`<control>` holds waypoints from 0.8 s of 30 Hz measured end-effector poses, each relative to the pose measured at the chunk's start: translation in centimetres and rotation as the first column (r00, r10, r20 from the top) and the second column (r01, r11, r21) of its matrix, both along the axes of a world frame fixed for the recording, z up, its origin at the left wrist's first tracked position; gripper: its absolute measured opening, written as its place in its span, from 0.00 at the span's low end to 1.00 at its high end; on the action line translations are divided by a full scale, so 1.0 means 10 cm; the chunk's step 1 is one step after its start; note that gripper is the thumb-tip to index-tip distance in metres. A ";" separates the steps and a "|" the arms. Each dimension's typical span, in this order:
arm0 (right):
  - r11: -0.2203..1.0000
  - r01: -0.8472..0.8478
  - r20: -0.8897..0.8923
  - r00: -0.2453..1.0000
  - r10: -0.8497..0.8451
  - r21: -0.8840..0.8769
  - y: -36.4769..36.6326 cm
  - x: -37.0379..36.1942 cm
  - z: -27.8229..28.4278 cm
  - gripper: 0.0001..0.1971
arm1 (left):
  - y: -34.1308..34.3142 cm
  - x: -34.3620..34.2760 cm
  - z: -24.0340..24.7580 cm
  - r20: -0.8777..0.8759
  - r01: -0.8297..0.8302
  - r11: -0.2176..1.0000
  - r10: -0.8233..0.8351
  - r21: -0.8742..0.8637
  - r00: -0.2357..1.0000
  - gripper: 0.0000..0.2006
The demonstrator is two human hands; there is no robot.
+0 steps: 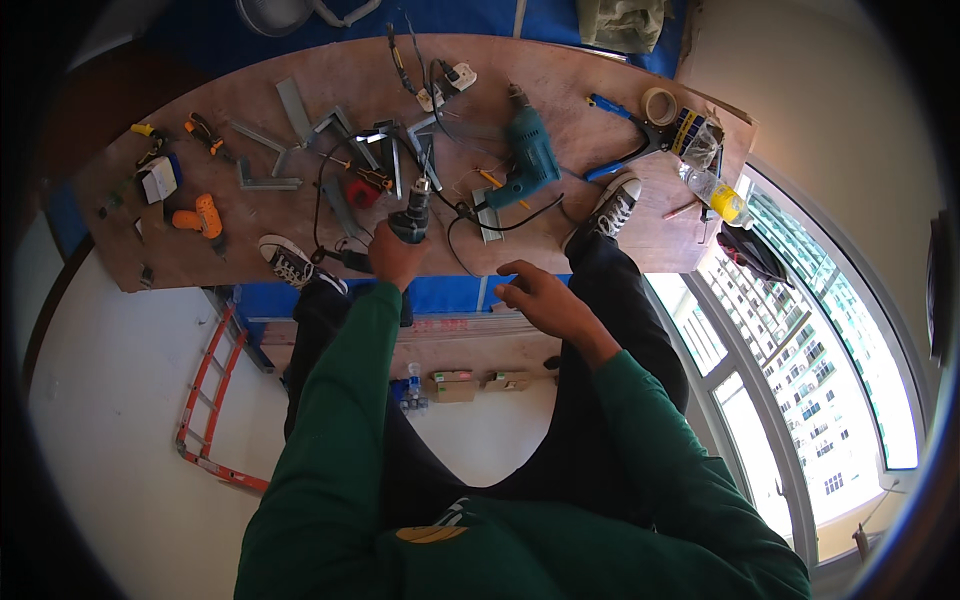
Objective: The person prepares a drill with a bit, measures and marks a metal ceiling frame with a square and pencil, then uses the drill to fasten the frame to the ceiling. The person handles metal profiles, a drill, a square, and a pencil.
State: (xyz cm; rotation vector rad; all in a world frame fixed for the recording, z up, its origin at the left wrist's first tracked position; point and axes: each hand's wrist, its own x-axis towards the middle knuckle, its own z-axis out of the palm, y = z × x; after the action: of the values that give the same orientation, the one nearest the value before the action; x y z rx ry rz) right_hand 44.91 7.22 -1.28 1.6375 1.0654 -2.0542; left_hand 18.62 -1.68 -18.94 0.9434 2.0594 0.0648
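My left hand (397, 257) is closed around a dark power drill (408, 222), its silver chuck and bit pointing toward the far side of the wooden tabletop (330, 88). Just beyond the bit lie several pieces of metal channel (335, 122), cables, a screwdriver with an orange-and-black handle (373, 176) and a red object (362, 194). My right hand (545, 300) hangs in front of the table's near edge, holding nothing, with its fingers apart and slightly bent. Nearest to it on the tabletop are a teal corded drill (532, 150) and a short metal channel piece (487, 220).
My shoes (290, 262) rest at the near edge. Left stand an orange cordless tool (203, 218) and a small box (159, 180). To the right lie a blue-handled tool (632, 140), tape roll (659, 105) and plastic bottle (715, 193). A red ladder (212, 400) is below left.
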 end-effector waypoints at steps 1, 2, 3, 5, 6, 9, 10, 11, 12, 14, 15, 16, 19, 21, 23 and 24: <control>1.000 0.001 0.025 1.000 0.000 -0.021 -0.07 0.06 0.01 0.26 | -0.07 0.00 0.15 0.044 -0.001 0.999 0.003 -0.038 0.999 0.34; 0.999 0.001 0.047 0.999 0.001 -0.039 -0.14 0.11 0.02 0.26 | -0.13 -0.01 0.31 0.118 -0.015 0.999 0.021 -0.047 0.993 0.33; 0.999 0.019 0.049 0.999 -0.017 -0.039 -0.21 0.13 0.06 0.27 | -0.21 -0.04 0.46 0.186 -0.029 0.998 0.039 -0.056 0.982 0.33; 0.998 0.052 0.060 0.997 -0.050 -0.025 -0.38 0.19 0.17 0.29 | -0.23 -0.07 0.86 0.314 -0.056 0.995 0.079 -0.080 0.946 0.33; 0.998 0.066 0.054 0.996 -0.065 -0.008 -0.52 0.22 0.18 0.30 | -0.19 -0.06 1.16 0.370 -0.063 0.993 0.097 -0.104 0.924 0.32; 0.995 0.102 0.030 0.994 -0.103 0.008 -0.87 0.25 0.38 0.31 | -0.02 -0.09 1.98 0.450 -0.045 0.997 0.067 -0.059 0.891 0.32; 0.993 0.114 0.016 0.993 -0.114 -0.001 -0.88 0.23 0.50 0.31 | 0.07 -0.08 2.25 0.460 -0.038 0.999 0.043 -0.020 0.887 0.32; 0.992 0.127 0.003 0.992 -0.127 -0.011 -0.89 0.22 0.62 0.31 | 0.16 -0.07 2.53 0.480 -0.035 0.999 0.043 -0.025 0.876 0.33; 0.996 0.076 0.016 0.997 -0.076 0.040 -0.94 0.20 0.71 0.29 | 0.29 -0.06 2.89 0.494 -0.030 0.999 0.042 -0.032 0.868 0.33; 0.987 0.133 -0.027 0.991 -0.131 0.086 -0.86 0.13 1.05 0.30 | 0.48 -0.03 3.56 0.516 -0.030 0.998 0.058 -0.063 0.855 0.33; 0.981 0.160 -0.049 0.987 -0.156 0.110 -0.79 0.09 1.23 0.30 | 0.56 0.01 3.87 0.524 -0.034 0.996 0.073 -0.084 0.848 0.33; 0.970 0.203 -0.090 0.977 -0.192 0.135 -0.71 0.06 1.45 0.31 | 0.61 0.05 4.18 0.533 -0.037 0.993 0.092 -0.113 0.841 0.33; 0.927 0.322 -0.205 0.937 -0.283 0.194 -0.40 0.01 1.94 0.33 | 0.83 0.18 4.90 0.681 -0.170 0.962 0.270 -0.211 0.681 0.33; 0.890 0.407 -0.268 0.898 -0.348 0.207 -0.27 -0.02 2.20 0.32 | 0.88 0.24 5.24 0.738 -0.249 0.918 0.395 -0.307 0.547 0.32; 0.892 0.435 -0.380 0.851 -0.363 0.120 -0.11 -0.01 2.60 0.35 | 0.94 0.26 5.46 0.793 -0.299 0.871 0.483 -0.391 0.371 0.31; 0.879 0.472 -0.426 0.811 -0.400 0.072 -0.04 0.00 2.92 0.38 | 0.96 0.26 5.59 0.809 -0.296 0.848 0.517 -0.440 0.280 0.30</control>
State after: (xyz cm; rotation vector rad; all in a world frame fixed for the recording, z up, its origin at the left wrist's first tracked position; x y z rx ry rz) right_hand 44.87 6.84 27.91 1.7148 1.0913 -2.7672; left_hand 21.24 7.95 37.00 0.0662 1.1147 0.5334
